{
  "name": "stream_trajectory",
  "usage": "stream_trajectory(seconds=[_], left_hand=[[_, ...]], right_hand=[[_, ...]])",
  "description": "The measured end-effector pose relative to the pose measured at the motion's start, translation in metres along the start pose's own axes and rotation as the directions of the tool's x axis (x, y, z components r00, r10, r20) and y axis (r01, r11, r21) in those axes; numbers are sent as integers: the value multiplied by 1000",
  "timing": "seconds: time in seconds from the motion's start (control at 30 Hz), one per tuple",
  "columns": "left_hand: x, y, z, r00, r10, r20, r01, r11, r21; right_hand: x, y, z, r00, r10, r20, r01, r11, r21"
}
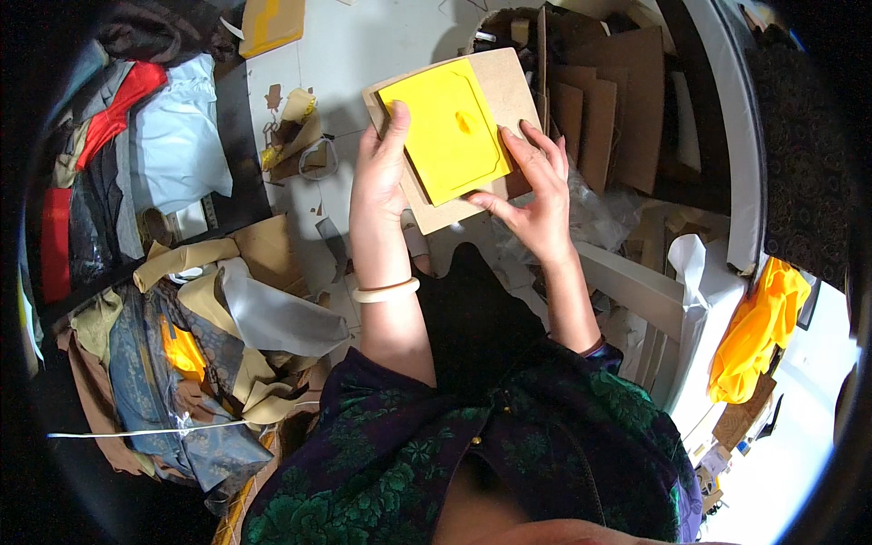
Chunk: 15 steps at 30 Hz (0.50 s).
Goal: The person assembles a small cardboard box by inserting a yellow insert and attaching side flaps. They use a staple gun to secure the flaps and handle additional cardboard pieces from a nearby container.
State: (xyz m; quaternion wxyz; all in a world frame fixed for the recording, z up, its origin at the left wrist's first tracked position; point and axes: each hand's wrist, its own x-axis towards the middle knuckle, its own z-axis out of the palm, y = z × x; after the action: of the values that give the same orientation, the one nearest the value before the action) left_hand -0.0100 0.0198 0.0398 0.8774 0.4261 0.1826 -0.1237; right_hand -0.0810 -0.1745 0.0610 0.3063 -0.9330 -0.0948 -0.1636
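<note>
"The left grip (pixel 381 163) clamped the board (pixel 513 84), thumb on its yellow pad (pixel 440 136)."
"And the right grip (pixel 538 191)?"
"Touched the pad's edges; clamping was unclear. Pad and board were mid-air; light, even pressure seemed best."

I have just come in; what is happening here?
A person holds a flat, bright yellow rectangular piece against a larger brown board, above the pale floor. The left hand grips the left side, thumb over the yellow edge; the right hand is spread around the lower right corner.
</note>
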Motion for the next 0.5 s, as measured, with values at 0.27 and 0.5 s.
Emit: stream_trajectory(seconds=[0.27,0.5], left_hand=[[9,-8,1,998,19,63,-9,989,-150],[10,-11,0,997,23,-77,-29,997,-70]], right_hand=[[-7,-32,23,994,-3,-107,-16,983,-181],[-10,-24,30,995,1,-104,-13,993,-114]])
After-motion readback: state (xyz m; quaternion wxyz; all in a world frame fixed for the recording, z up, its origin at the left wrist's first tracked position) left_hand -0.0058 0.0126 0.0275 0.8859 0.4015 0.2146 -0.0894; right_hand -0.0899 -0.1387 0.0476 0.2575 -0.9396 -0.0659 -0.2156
